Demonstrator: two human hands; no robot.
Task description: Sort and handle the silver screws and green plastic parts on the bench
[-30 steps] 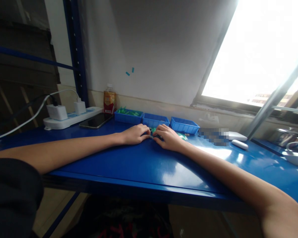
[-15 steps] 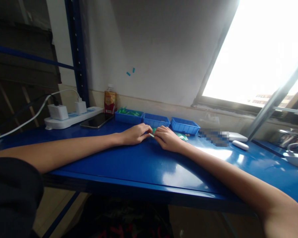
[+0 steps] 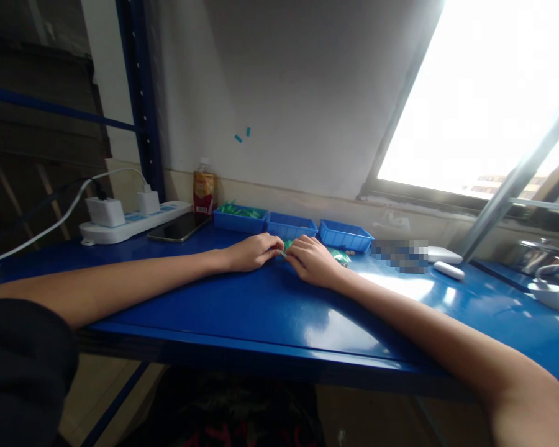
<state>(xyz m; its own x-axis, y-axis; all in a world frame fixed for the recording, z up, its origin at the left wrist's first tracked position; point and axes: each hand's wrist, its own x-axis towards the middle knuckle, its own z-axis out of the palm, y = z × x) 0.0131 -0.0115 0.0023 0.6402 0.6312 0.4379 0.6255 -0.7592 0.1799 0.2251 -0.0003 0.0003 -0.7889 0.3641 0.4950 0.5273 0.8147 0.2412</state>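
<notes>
Just above the blue table (image 3: 242, 310), my left hand (image 3: 256, 252) and my right hand (image 3: 313, 261) meet at their fingertips. Between them is a small, thin, pale strip (image 3: 282, 253), pinched by both hands; its exact kind is too small to make out. Fingers of both hands are closed, and those of the right partly cover the strip. Some green material (image 3: 287, 244) shows behind the fingertips. A green-and-white packet (image 3: 340, 257) lies beyond my right wrist, partly hidden by it.
Along the wall stand a blue bin (image 3: 240, 220) of green pieces and two more blue bins, a middle one (image 3: 292, 225) and a right one (image 3: 346, 236). At left are a phone (image 3: 181, 227), power strip (image 3: 135, 222) and bottle (image 3: 205, 189); at right, a white case (image 3: 448, 270).
The pale strip has turned slightly and shows less between the fingertips. Both hands stay in nearly the same place; the whole view has shifted a little.
</notes>
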